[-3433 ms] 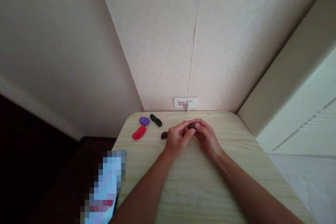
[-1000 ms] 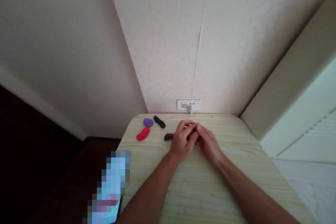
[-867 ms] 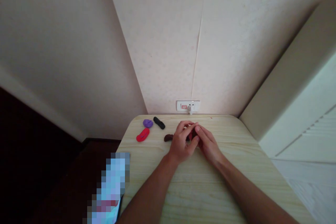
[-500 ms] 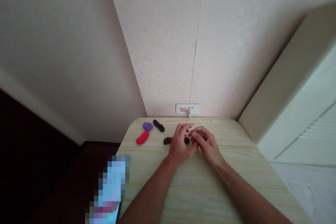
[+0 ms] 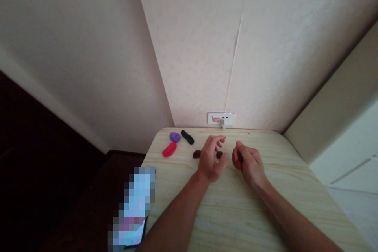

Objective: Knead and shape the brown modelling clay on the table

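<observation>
My left hand (image 5: 209,161) is held over the table with its fingers curved and the thumb apart; nothing shows in its grasp. Partly hidden behind it is brown modelling clay, with one end (image 5: 196,154) left of the hand and a rounded bit (image 5: 219,155) between thumb and fingers. Whether these join is hidden. To the right, my right hand (image 5: 250,164) is closed, thumb on top, around a dark brown lump of clay (image 5: 240,157) that shows only a little.
Toward the table's (image 5: 283,204) back left lie purple clay (image 5: 175,137), a black clay strip (image 5: 187,137) and red clay (image 5: 169,149). A pixelated phone-like screen (image 5: 138,197) is at the left edge. A wall socket (image 5: 217,119) with a plug sits just behind the table.
My hands, fingers together before, are now apart. The right hand has moved right and closed round the brown clay; the left has opened. The camera view has shifted slightly.
</observation>
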### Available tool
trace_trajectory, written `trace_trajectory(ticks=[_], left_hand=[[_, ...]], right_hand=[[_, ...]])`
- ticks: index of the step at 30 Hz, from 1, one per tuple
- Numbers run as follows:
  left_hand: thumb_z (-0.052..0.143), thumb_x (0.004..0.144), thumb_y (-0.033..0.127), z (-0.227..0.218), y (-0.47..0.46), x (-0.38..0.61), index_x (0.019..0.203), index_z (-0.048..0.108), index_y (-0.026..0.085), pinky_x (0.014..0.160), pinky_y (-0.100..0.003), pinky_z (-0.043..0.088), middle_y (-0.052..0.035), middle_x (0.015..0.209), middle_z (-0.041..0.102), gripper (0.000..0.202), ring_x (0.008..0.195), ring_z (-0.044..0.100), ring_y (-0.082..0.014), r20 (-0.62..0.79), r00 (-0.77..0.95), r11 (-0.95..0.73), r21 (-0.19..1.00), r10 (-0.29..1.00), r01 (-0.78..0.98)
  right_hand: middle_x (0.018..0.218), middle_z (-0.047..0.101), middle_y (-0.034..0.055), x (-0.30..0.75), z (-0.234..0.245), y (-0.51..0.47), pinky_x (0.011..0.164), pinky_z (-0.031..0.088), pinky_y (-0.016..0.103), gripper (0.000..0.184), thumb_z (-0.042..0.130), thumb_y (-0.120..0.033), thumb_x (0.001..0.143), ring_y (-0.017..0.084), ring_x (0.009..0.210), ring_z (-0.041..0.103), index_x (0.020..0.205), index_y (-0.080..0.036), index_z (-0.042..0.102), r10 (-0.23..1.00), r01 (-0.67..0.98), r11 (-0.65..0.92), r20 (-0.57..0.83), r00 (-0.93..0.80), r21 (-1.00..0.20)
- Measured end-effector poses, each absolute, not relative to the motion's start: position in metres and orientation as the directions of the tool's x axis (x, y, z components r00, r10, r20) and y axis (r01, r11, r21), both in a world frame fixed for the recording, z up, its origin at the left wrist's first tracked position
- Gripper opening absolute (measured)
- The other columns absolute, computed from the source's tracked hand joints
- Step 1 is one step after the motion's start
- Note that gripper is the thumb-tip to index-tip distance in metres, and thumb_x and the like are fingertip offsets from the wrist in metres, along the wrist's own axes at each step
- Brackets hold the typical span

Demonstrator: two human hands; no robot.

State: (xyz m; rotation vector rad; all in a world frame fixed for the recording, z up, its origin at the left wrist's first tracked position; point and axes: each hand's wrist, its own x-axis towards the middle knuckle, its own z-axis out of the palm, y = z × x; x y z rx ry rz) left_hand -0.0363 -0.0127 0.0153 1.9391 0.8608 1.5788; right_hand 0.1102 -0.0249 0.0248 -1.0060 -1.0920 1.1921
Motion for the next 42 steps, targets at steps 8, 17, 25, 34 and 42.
trace_trajectory(ticks=[8,17,25,34,42], left_hand=[[0.058,0.089,0.032,0.017,-0.013,-0.035,0.124,0.061,0.018,0.071,-0.034,0.051,-0.0090,0.104,0.068,0.037,0.084,0.062,-0.0191,0.655,0.106,-0.663,0.732,0.748,0.157],[0.059,0.087,0.027,0.017,-0.013,-0.035,0.120,0.062,0.018,0.069,-0.032,0.051,-0.0070,0.099,0.069,0.034,0.079,0.063,-0.0171,0.641,0.102,-0.648,0.741,0.761,0.179],[0.058,0.089,0.025,0.018,-0.012,-0.037,0.120,0.062,0.017,0.070,-0.030,0.052,-0.0062,0.098,0.070,0.033,0.078,0.064,-0.0161,0.640,0.101,-0.645,0.735,0.762,0.209],[0.058,0.090,0.026,0.018,-0.013,-0.037,0.120,0.062,0.017,0.070,-0.030,0.052,-0.0063,0.098,0.071,0.031,0.078,0.065,-0.0166,0.632,0.091,-0.635,0.742,0.770,0.216],[0.058,0.088,0.023,0.018,-0.012,-0.036,0.118,0.063,0.017,0.068,-0.029,0.051,-0.0059,0.096,0.070,0.031,0.076,0.064,-0.0157,0.633,0.091,-0.636,0.743,0.769,0.208]], right_hand=[[0.036,0.035,-0.0045,0.108,0.035,-0.027,0.040,0.014,0.026,0.061,0.070,-0.069,0.081,0.008,0.034,0.027,0.047,-0.021,0.055,1.000,-0.327,0.018,0.009,0.028,-0.945],[0.034,0.035,-0.0039,0.110,0.037,-0.025,0.039,0.015,0.026,0.062,0.062,-0.072,0.084,0.008,0.032,0.025,0.051,-0.020,0.060,0.999,-0.389,-0.043,-0.033,-0.031,-0.920],[0.034,0.040,-0.0062,0.110,0.036,-0.024,0.038,0.017,0.024,0.052,0.056,-0.071,0.087,0.009,0.031,0.024,0.069,-0.022,0.062,0.998,-0.424,-0.035,-0.006,-0.069,-0.905],[0.043,0.044,-0.0071,0.105,0.033,-0.026,0.037,0.015,0.021,0.045,0.076,-0.054,0.078,0.006,0.035,0.027,0.060,-0.022,0.051,0.997,-0.368,0.006,0.035,-0.072,-0.930],[0.044,0.043,-0.0082,0.106,0.031,-0.028,0.035,0.016,0.020,0.019,0.065,-0.031,0.074,0.006,0.034,0.027,0.063,-0.022,0.053,0.996,-0.350,0.001,0.031,-0.081,-0.937]])
